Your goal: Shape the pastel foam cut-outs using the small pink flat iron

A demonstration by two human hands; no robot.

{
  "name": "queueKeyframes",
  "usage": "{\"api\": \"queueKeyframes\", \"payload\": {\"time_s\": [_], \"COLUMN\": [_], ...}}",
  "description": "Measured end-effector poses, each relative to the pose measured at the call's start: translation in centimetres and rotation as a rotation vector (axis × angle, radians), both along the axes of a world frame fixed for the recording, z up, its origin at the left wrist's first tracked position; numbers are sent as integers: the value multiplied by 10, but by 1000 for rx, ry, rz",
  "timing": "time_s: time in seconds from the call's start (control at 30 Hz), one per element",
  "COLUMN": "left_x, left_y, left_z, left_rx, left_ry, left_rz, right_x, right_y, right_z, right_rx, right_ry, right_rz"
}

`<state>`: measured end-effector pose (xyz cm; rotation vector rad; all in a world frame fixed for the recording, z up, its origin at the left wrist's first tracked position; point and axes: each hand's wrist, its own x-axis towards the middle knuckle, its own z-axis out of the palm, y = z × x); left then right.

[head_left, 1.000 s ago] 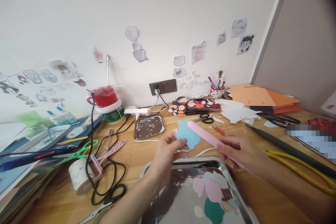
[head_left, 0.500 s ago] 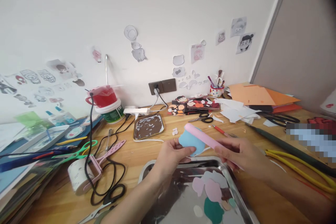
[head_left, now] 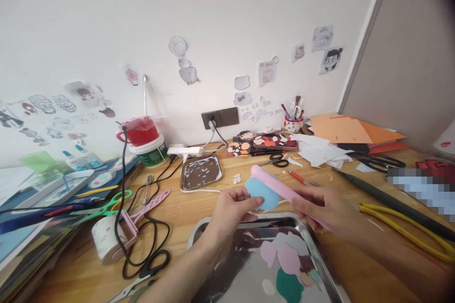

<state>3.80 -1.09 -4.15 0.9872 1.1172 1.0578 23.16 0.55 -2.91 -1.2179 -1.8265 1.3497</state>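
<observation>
My left hand pinches a light blue cut-out shape between thumb and fingers, above the far edge of a metal tray. Closed round a long pink stick-like tool, my right hand holds its rounded end over the blue piece. Whether the tool touches the piece is hard to tell. Pink cut-outs, a dark green one and pale grey ones lie inside the tray.
Left of the tray are black-handled scissors, a tangled black cable, a lint roller and green scissors. A small brown tray sits behind my left hand. Yellow-handled pliers and a dark green rod lie at right.
The blue piece has shifted slightly to the right and turned a little in my left hand. The pink tool and my right hand have barely moved.
</observation>
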Motion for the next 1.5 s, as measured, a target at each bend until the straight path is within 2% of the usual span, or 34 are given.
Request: {"api": "queueKeyframes", "payload": {"time_s": [0.2, 0.4, 0.67, 0.9, 1.17, 1.33, 1.5], "left_x": [1, -2, -4, -2, 2, 0, -7], "left_y": [-2, 0, 1, 1, 2, 1, 2], "left_z": [0, 0, 0, 0, 4, 6, 8], "left_rx": [14, 23, 8, -7, -12, -40, 27], "left_ry": [2, -5, -28, -67, -95, -42, 6], "left_rz": [-40, -25, -4, -14, -6, 23, -28], "right_x": [-4, 2, 8, -1, -1, 1, 2], "right_y": [-8, -1, 9, -5, -4, -4, 0], "right_z": [7, 2, -3, 6, 6, 6, -4], "right_rx": [33, 60, 7, 31, 35, 60, 64], "right_ry": [-54, -22, 63, -8, -18, -16, -15], "right_rz": [-16, -17, -142, 37, 26, 4, -33]}}
